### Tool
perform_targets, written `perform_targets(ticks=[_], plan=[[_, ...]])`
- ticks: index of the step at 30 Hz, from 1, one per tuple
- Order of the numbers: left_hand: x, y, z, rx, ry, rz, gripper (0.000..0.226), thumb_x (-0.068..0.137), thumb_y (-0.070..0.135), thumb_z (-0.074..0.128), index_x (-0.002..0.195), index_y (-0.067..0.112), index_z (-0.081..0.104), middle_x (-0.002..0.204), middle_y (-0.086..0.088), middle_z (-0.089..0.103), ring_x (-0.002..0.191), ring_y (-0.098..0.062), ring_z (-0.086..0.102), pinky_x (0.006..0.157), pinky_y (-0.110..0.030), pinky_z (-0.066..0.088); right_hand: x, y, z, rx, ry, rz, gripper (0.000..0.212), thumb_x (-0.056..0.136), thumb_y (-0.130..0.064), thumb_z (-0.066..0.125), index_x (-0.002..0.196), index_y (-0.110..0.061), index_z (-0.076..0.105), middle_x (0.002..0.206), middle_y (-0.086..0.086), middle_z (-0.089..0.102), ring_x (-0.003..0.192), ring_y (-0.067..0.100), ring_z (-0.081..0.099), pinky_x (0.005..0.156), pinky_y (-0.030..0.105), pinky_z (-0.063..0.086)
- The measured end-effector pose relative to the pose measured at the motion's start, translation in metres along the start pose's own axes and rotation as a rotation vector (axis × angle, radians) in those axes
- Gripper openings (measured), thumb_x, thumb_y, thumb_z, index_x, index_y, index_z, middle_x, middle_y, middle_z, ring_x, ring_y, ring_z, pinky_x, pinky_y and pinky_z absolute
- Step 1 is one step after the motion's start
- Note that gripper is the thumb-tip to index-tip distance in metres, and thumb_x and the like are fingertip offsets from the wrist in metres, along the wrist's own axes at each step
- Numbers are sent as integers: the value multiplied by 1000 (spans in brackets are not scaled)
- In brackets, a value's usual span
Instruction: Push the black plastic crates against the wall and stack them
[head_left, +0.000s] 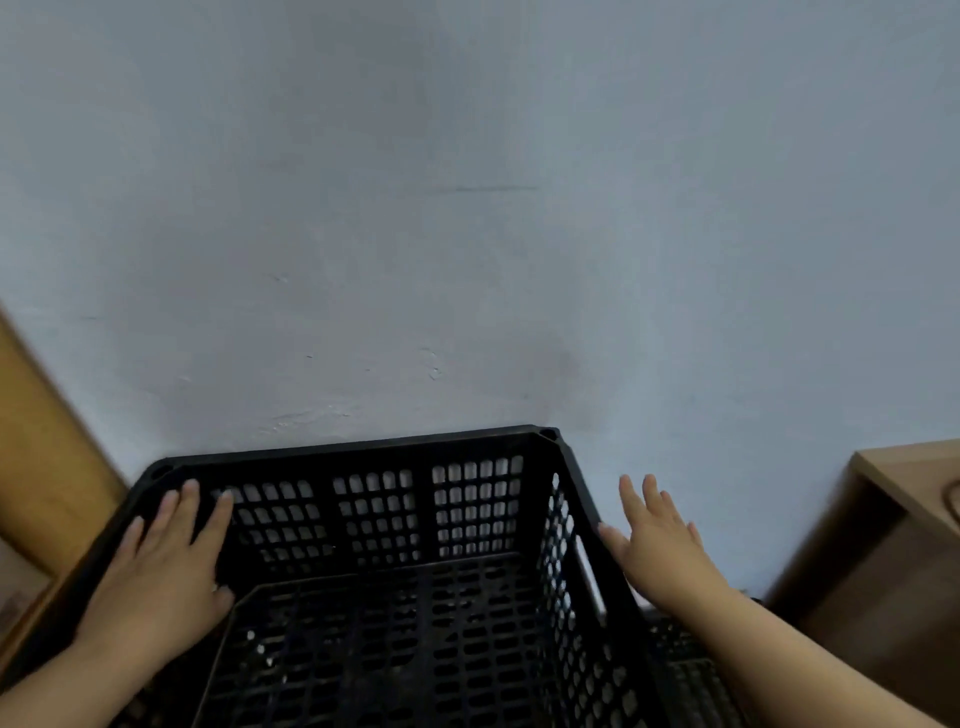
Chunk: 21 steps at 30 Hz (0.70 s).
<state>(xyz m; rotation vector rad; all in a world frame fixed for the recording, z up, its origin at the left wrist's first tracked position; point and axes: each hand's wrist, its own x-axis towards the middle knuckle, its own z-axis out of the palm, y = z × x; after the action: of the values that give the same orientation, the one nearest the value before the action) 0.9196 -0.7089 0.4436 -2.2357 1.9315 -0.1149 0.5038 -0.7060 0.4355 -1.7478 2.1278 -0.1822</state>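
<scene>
A black plastic crate (405, 597) with perforated walls and floor fills the lower middle, its far rim close to the pale blue wall (467, 208). My left hand (166, 561) lies flat on the crate's left rim, fingers straight and pointing to the far left corner. My right hand (660, 540) hovers with spread fingers just outside the right rim, its thumb at the rim's edge. Part of another black crate (680, 654) shows low down, right of the first, under my right forearm.
A yellow-brown wooden panel (47, 441) runs along the left edge. A brown wooden cabinet (883, 561) stands at the right against the wall, with a narrow gap between it and the crates.
</scene>
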Motion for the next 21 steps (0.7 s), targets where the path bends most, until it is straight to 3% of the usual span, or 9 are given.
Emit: perform_targets(ticks=[5,11,16,21], plan=[[-20,152,-58,-113,141,109,86,86,43,47,147,20,-10,156,-14,-16,145,-25,-11,118,-40,0,13,111,-29,-142,59,70,68,96,-44,27,148,-20,-10,158,7,-16,146,25,-10,118,49,4],[-52,351,-85,-287,196,213,84,88,41,47,147,18,-9,156,-13,-17,144,-25,-15,118,-40,-3,29,255,-56,-271,1,73,71,96,-42,30,147,-20,-13,157,7,-21,145,24,-18,117,48,-3],[-66,465,-41,-283,97,217,87,86,40,47,146,18,-13,155,-14,-19,144,-25,-14,117,-38,-4,51,339,-48,-310,-38,74,72,95,-40,32,147,-20,-13,157,5,-21,144,23,-18,117,48,-5],[-63,517,53,-248,-33,150,85,90,41,41,143,18,-21,154,-14,-24,143,-26,-20,116,-39,-9,81,392,5,-318,-107,70,73,94,-40,33,145,-22,-16,156,4,-22,143,20,-20,117,46,-6]])
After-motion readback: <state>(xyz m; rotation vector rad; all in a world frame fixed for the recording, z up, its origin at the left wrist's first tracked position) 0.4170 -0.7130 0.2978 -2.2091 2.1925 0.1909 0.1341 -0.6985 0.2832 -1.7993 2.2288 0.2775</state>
